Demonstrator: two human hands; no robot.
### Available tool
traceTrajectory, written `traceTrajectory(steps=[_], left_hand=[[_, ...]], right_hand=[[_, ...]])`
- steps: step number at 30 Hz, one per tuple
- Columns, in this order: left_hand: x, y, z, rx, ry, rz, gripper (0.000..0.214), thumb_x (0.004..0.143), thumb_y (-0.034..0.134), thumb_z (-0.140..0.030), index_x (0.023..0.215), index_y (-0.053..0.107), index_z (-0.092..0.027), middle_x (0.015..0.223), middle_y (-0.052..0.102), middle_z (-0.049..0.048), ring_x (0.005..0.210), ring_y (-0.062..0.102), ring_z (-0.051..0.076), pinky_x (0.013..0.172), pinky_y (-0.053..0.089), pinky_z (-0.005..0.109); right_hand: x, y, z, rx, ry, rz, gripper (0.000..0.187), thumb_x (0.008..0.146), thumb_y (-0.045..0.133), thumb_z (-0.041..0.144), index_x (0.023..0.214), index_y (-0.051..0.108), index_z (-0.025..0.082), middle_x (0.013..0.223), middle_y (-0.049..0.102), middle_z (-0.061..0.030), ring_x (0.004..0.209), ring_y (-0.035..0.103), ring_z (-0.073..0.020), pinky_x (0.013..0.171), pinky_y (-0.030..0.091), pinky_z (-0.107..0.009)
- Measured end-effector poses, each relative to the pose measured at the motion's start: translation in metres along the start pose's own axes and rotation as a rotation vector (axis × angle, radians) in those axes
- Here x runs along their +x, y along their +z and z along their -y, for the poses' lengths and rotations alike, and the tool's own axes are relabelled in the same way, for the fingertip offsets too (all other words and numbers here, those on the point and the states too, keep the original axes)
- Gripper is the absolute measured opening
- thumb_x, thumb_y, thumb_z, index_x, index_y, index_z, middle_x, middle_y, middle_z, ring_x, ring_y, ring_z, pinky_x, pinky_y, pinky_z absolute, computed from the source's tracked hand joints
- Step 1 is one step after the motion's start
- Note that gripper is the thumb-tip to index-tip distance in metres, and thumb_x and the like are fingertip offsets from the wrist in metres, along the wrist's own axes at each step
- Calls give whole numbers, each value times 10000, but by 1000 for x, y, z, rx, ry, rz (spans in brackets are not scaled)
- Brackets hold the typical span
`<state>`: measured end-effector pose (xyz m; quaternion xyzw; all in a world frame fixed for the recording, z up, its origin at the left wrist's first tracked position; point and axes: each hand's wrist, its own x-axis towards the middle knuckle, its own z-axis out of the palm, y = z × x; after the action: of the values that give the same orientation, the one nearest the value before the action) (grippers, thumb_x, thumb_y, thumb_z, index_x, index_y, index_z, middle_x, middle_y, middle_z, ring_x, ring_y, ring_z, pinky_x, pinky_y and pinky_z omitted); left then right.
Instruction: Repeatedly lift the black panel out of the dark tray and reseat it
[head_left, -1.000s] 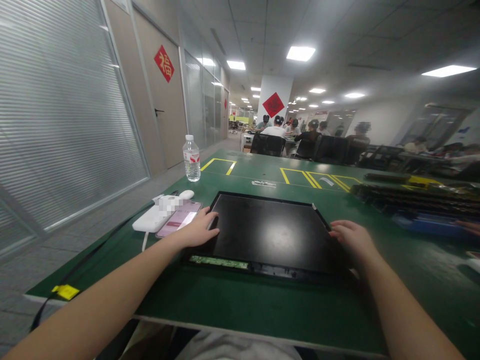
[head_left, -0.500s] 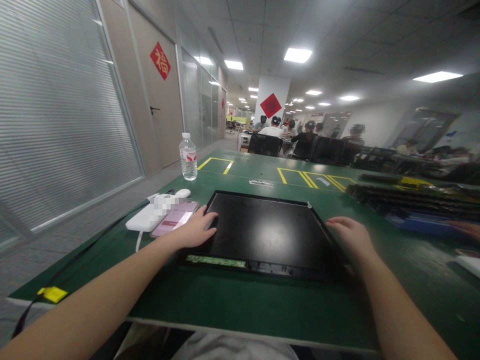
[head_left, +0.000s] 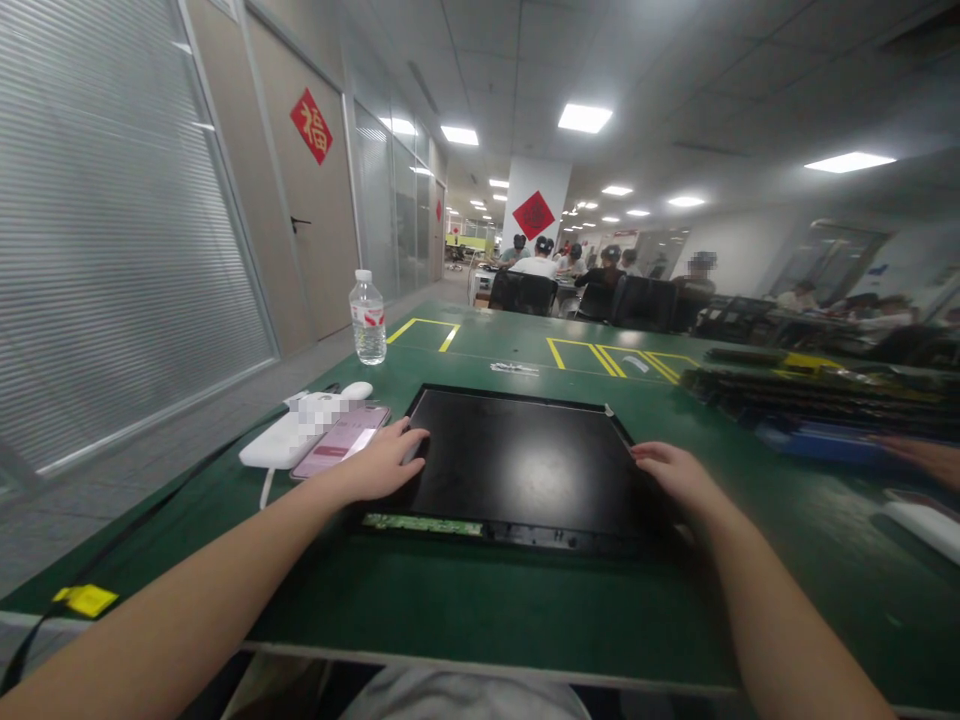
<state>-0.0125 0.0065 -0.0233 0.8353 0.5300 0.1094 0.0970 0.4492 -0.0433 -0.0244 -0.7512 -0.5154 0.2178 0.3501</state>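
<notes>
While a black display panel [head_left: 517,460] lies flat on the green table [head_left: 465,610] in front of the seated person, both hands are at its sides, one at each short edge. Along the panel's near edge runs a narrow green circuit board [head_left: 424,525], set toward the left, and a pale patch of glare shows on the dark surface.

The left hand [head_left: 386,463] is partly spread at the left edge, its thumb reaching over the panel and its fingers pointing forward. The right hand [head_left: 679,478] is loosely bent, its fingertips at the right edge. Whether either hand actually grips the panel, I cannot tell.

Just left of the left hand lies a pink-screened phone [head_left: 337,447], beside a white device [head_left: 266,447] that is partly blurred out. Beyond them a clear water bottle [head_left: 368,325] with a red-and-white label stands upright. Yellow tape [head_left: 450,338] marks outlines on the far part of the table. To the right, well apart from the panel, are a blurred pile of dark parts [head_left: 795,395] and a blue tray [head_left: 817,440], with another person's hand [head_left: 926,462] near the tray. Farther back, several people sit at other tables.
</notes>
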Motion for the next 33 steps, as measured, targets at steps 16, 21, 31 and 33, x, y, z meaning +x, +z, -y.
traceTrajectory(steps=[16,21,31,33], left_hand=[[1,-2,0,-43,94,-67,564,831,493,-400,1322,581,-137,1404,568,165,1308,516,309,1122,377,436],[-1,2,-5,90,109,-72,466,885,463,-371,1278,638,-193,1477,483,172,1396,391,369,1144,282,551],[-7,-5,-12,-10,189,31,512,896,466,-448,1314,618,-195,1487,472,177,1398,402,345,1137,333,492],[-7,-4,-12,-14,183,32,511,894,472,-452,1315,617,-202,1487,473,173,1395,410,346,1138,333,491]], right_hand=[[1,7,0,93,-67,5,195,624,637,157,781,716,242,863,744,-45,909,690,-237,879,521,-357],[-2,3,0,-31,-134,35,269,674,663,255,932,729,216,992,726,-78,1002,661,-258,973,472,-397],[-29,-22,8,-396,-193,552,1217,485,866,442,1553,302,290,1659,4,-126,1499,100,-384,1186,185,-499],[-31,-24,10,-393,-194,576,1245,469,873,429,1558,281,310,1661,-36,-108,1498,94,-387,1186,184,-497]])
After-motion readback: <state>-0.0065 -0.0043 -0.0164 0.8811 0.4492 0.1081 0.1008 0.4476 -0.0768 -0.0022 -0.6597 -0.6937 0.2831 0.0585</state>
